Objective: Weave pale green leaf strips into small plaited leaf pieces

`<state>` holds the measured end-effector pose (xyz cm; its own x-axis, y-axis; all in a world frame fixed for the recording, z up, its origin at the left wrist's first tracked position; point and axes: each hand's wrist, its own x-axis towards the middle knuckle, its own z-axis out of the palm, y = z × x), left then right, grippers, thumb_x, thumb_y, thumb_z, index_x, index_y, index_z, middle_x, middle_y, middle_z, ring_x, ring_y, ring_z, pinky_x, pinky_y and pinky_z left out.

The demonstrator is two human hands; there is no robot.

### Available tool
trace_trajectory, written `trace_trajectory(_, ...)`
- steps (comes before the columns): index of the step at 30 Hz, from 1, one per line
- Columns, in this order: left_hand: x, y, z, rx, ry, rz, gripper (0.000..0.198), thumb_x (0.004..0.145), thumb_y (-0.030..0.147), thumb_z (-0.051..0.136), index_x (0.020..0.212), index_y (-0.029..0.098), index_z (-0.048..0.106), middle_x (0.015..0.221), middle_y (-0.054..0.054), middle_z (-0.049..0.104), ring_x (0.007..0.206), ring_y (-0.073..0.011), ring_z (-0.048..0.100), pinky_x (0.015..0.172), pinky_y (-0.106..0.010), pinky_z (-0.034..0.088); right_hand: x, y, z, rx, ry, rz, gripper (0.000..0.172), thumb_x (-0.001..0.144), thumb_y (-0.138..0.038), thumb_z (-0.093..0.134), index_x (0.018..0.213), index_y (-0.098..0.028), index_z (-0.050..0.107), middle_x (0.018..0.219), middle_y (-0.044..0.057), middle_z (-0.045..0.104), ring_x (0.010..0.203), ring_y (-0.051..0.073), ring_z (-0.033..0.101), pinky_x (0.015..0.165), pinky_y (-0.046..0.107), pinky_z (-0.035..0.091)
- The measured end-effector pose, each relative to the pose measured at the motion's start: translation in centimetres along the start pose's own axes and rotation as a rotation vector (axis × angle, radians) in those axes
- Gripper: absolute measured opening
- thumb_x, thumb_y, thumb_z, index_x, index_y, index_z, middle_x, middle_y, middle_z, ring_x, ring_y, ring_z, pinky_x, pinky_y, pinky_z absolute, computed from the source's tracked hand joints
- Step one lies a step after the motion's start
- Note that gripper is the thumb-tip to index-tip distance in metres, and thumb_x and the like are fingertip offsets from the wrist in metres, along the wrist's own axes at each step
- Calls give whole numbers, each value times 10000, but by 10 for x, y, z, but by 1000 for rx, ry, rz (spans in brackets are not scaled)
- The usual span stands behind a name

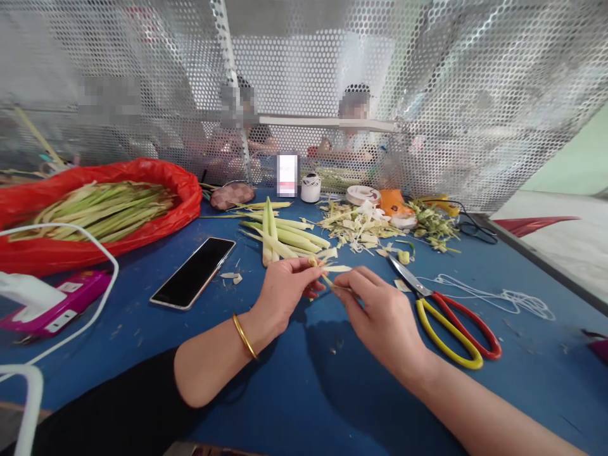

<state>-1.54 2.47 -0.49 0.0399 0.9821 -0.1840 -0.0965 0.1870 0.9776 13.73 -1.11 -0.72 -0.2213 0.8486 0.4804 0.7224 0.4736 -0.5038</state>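
Over the middle of the blue table, my left hand (pixel 291 282) pinches a small bundle of pale yellow-green leaf strips (pixel 327 265) between thumb and fingertips. A few loose ends fan out from it to the right. My right hand (pixel 373 307), close beside it, has its thumb and index finger closed on a thin end that runs down from the bundle. Just behind the hands lie longer green and cream leaf pieces (pixel 289 234), one pair standing out upright. Scissors (pixel 430 294) with one yellow and one red handle lie open to the right of my right hand.
A phone (pixel 194 272) lies left of my hands. Further left are a red bag (pixel 187 190) full of long leaves and a purple power strip (pixel 78 304) with white cables. Leaf scraps (pixel 356 225), a tape roll (pixel 363 194) and white string (pixel 503 297) lie right. People sit behind a perforated metal screen (pixel 304 76).
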Motion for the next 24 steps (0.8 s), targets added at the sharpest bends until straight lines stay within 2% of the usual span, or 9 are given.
trace_trajectory(3, -5, 2, 2, 74, -126, -26, 91, 654, 205, 734, 719, 144, 714, 562, 2, 624, 493, -100, 556, 450, -201, 423, 6, 4, -8, -165, 101, -231, 177, 925, -186, 456, 845, -207, 613, 1000, 83, 674, 909, 213, 624, 795, 336, 417)
trace_trajectory(5, -9, 5, 2, 133, -233, -39, 72, 667, 209, 717, 704, 148, 714, 533, 1, 612, 460, -90, 525, 425, -192, 382, 10, 7, -12, -189, 84, -266, 187, 926, -165, 428, 839, -203, 589, 950, 76, 688, 879, 206, 629, 811, 333, 409)
trace_trajectory(7, -12, 7, 1, 174, -319, -42, 78, 696, 221, 683, 712, 153, 719, 559, -8, 630, 437, -75, 488, 405, -187, 343, 11, 10, -13, -179, 39, -180, 187, 929, -186, 415, 824, -208, 568, 787, 37, 676, 717, 180, 605, 715, 301, 411)
trace_trajectory(9, -13, 9, 0, 188, -366, -41, 104, 717, 241, 663, 722, 154, 720, 630, -25, 661, 445, -66, 468, 395, -184, 315, 11, 12, -14, -136, 10, -33, 180, 928, -241, 433, 804, -219, 561, 647, -7, 624, 578, 153, 532, 594, 266, 375)
trace_trajectory(13, -11, 8, -3, 183, -419, -30, 139, 716, 286, 676, 729, 152, 711, 607, -9, 616, 485, -74, 459, 407, -185, 298, 11, 12, -14, 19, -19, 194, 207, 886, -320, 497, 715, -222, 561, 515, -49, 504, 484, 119, 412, 483, 235, 298)
trace_trajectory(15, -12, 6, -2, 182, -413, -20, 135, 695, 291, 704, 716, 159, 691, 544, 25, 549, 476, -75, 447, 420, -187, 306, 12, 11, -12, 92, -25, 250, 224, 863, -327, 515, 676, -214, 562, 511, -50, 476, 494, 115, 393, 478, 230, 295)
trace_trajectory(17, -12, 3, 0, 202, -358, 8, 151, 667, 294, 736, 688, 164, 662, 528, 45, 516, 469, -73, 444, 435, -189, 328, 13, 11, -10, 177, -44, 305, 233, 850, -333, 522, 659, -208, 567, 504, -53, 452, 494, 111, 387, 467, 224, 293)
trace_trajectory(21, -15, -1, 5, 241, -254, 66, 137, 680, 289, 722, 712, 165, 673, 574, 38, 559, 483, -75, 462, 462, -194, 375, 12, 14, -3, 359, -81, 429, 238, 833, -356, 534, 658, -202, 579, 478, -64, 430, 445, 97, 381, 426, 212, 286)
trace_trajectory(24, -15, -3, 8, 165, -201, 48, 171, 654, 289, 748, 748, 166, 674, 594, 36, 590, 461, -66, 464, 452, -192, 375, 12, 16, 0, 456, -71, 485, 240, 813, -379, 557, 667, -192, 595, 468, -62, 448, 420, 91, 381, 399, 206, 291)
